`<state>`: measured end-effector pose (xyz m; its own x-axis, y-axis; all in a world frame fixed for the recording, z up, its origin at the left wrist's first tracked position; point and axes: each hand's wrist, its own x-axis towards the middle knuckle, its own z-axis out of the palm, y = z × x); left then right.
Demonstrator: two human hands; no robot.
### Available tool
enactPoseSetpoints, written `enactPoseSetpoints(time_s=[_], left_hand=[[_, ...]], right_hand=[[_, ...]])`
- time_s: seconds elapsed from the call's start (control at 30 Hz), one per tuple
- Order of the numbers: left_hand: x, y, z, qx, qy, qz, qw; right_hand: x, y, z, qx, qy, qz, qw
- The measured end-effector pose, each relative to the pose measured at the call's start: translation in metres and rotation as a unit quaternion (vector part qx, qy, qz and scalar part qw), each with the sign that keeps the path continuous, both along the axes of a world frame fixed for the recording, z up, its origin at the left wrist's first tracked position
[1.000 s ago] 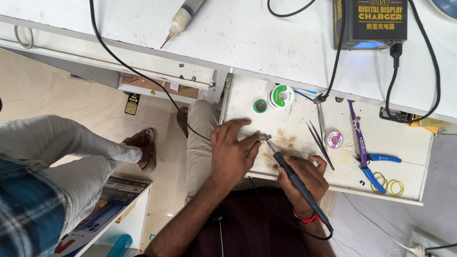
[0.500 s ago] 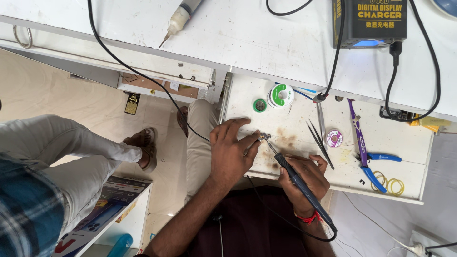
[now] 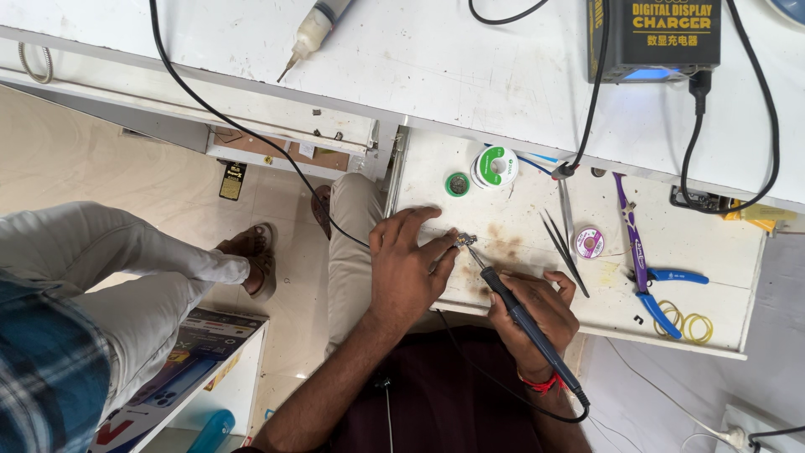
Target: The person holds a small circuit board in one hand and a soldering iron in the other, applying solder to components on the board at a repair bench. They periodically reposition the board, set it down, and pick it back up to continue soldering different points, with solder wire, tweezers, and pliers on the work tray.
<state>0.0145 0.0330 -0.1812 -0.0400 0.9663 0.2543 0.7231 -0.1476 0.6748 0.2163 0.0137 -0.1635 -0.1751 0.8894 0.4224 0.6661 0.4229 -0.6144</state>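
Observation:
My left hand (image 3: 407, 264) rests on the white pull-out shelf (image 3: 520, 310) and pinches a small metal part (image 3: 464, 241) between thumb and fingertips. My right hand (image 3: 537, 310) grips a dark soldering iron (image 3: 520, 323), its tip slanting up-left and touching the small part. The iron's black cord runs off behind my wrist, which wears a red thread band. A solder spool with a green label (image 3: 495, 166) and a small round green tin (image 3: 457, 184) lie just beyond my hands.
Black tweezers (image 3: 563, 252), a small pink-labelled spool (image 3: 589, 243), purple pliers and blue-handled cutters (image 3: 646, 260), yellow rings (image 3: 688, 323) lie on the shelf. A black charger box (image 3: 654, 38) and a syringe (image 3: 310, 33) sit on the white bench. Another person's legs (image 3: 126, 268) stand left.
The iron's tip and my two hands stay at the small part. The view has shifted only slightly.

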Motion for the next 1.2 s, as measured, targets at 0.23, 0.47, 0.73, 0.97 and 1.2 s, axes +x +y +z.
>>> enactPoseSetpoints(time_s=[0.23, 0.47, 0.73, 0.97, 1.2], left_hand=[[0.0, 0.0, 0.0, 0.0, -0.002, -0.001, 1.0], [0.0, 0.001, -0.002, -0.004, 0.002, -0.004, 1.0], [0.0, 0.001, 0.002, 0.003, -0.003, -0.001, 1.0], [-0.001, 0.001, 0.008, 0.011, -0.007, 0.004, 1.0], [-0.001, 0.0, 0.007, 0.012, -0.008, 0.005, 1.0]], right_hand=[[0.001, 0.0, 0.001, -0.005, -0.005, -0.006, 1.0], [0.002, 0.0, -0.004, -0.003, -0.006, -0.002, 1.0], [0.014, -0.004, -0.014, -0.019, 0.11, -0.024, 0.994], [0.004, -0.003, -0.007, -0.01, 0.028, -0.025, 0.999], [0.001, 0.001, 0.001, -0.017, 0.017, -0.011, 1.0]])
